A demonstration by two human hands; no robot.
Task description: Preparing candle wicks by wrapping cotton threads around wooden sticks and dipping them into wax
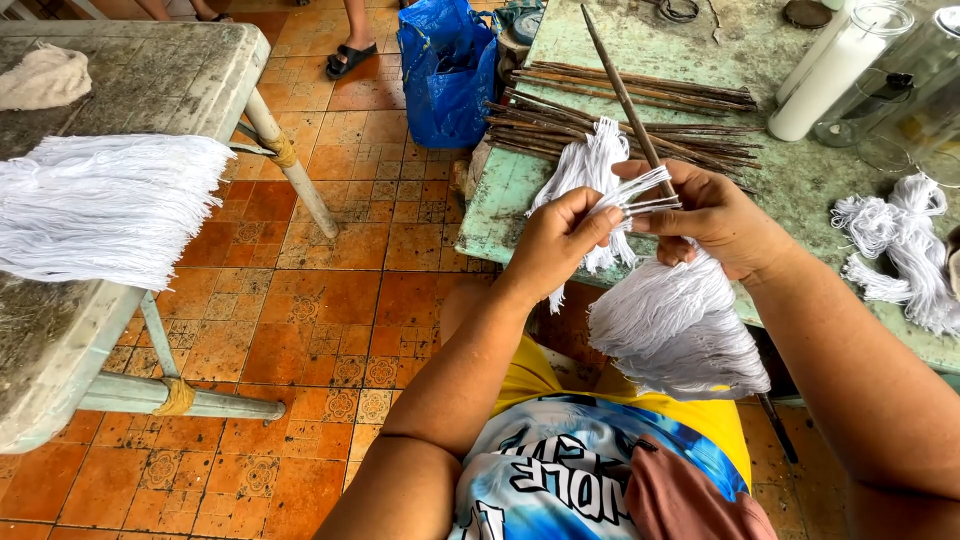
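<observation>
- The green table [800, 190] lies to the right, the grey table [150, 80] to the left, tiled floor [330, 300] between them.
- A pile of sticks [620, 115] lies on the green table, a candle [825, 75] to its right.
- A blue bag [447, 70] stands on the floor against the green table's left edge.
- A bundle of cut strings [100, 205] lies on the grey table.

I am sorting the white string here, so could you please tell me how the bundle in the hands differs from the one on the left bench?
The held string bundle hangs downward beside a thin dark stick, gripped by the left hand and right hand. The bench bundle lies flat, untouched, its ends over the grey bench edge. The bench bundle looks wider. Both are loose white strands.
</observation>
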